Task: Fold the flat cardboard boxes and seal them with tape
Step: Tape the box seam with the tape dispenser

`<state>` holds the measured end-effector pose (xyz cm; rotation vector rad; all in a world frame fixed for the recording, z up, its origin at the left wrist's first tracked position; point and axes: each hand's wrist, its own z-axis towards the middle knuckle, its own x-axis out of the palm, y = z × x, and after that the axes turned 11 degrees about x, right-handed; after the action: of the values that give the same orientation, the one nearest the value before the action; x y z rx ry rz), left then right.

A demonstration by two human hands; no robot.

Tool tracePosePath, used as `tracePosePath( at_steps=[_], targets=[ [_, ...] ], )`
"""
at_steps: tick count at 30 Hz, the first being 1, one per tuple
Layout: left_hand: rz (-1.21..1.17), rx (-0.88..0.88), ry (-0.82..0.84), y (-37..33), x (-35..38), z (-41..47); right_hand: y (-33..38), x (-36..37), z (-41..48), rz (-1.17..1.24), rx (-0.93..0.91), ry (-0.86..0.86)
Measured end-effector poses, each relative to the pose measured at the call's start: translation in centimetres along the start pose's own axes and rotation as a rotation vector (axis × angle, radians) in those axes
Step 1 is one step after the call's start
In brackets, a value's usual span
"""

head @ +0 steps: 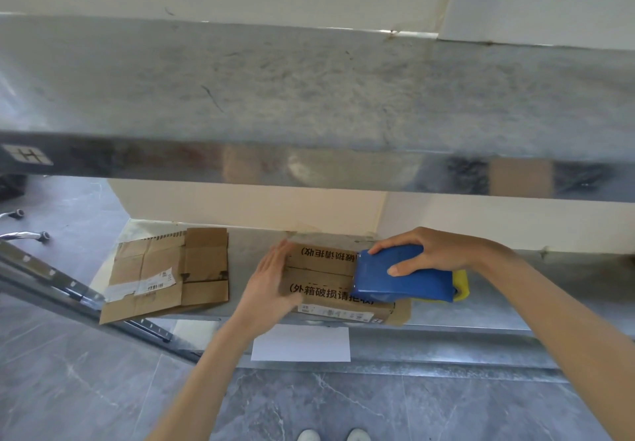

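Sealing step in hand. The folded box (319,269) sits at lower centre of the frame on the lower shelf (251,244). Its top flaps are closed, and the seam between them runs left to right between two lines of print.

The left hand (271,277) lies flat against the box's left end, fingers straight, steadying it. The right hand (429,255) is wrapped round the blue tape dispenser (405,277), thumb on the near face and fingers over the top. The dispenser's front edge rests on the right part of the box top, over the seam. Whether any tape is already stuck down cannot be told.

Judgement: the next move calls for a firm, straight draw of the dispenser along the seam, with the left hand bracing the box so it does not slide.

A flattened carton (165,275) lies at lower left on the same shelf, apart from the box and not yet folded. A white sheet (300,344) hangs at the shelf's front edge below the box.
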<state>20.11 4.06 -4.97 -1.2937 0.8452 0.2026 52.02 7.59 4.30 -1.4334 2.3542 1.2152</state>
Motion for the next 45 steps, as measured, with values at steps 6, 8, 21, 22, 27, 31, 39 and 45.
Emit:
tracePosePath(
  at_steps=[6,8,21,22,27,31,39,45],
  targets=[
    [0.517,0.142,0.149,-1.2,4.0,2.4,-0.2,0.1,0.0,0.02,0.006,-0.003],
    [0.636,0.157,0.126,-0.5,4.6,2.2,-0.4,0.0,0.0,0.028,-0.002,0.007],
    [0.726,0.16,0.091,-0.7,4.8,2.1,-4.4,-1.3,-1.2,0.106,-0.146,0.09],
    [0.737,0.158,0.1,-0.7,4.7,2.1,-5.0,-1.7,-1.5,0.097,-0.143,0.091],
    [0.77,0.16,0.096,-0.7,4.8,2.0,-8.9,-3.2,-3.5,0.069,-0.111,0.085],
    [0.773,0.166,0.092,-0.7,4.8,2.1,-10.4,-3.6,-4.4,0.063,-0.095,0.091],
    [0.771,0.174,0.077,-0.7,4.8,2.0,-11.4,-3.9,-5.1,0.051,-0.031,0.049],
    [0.786,0.191,0.068,-0.5,4.9,2.0,-9.9,-1.5,-4.1,-0.052,0.007,-0.075]
  ],
)
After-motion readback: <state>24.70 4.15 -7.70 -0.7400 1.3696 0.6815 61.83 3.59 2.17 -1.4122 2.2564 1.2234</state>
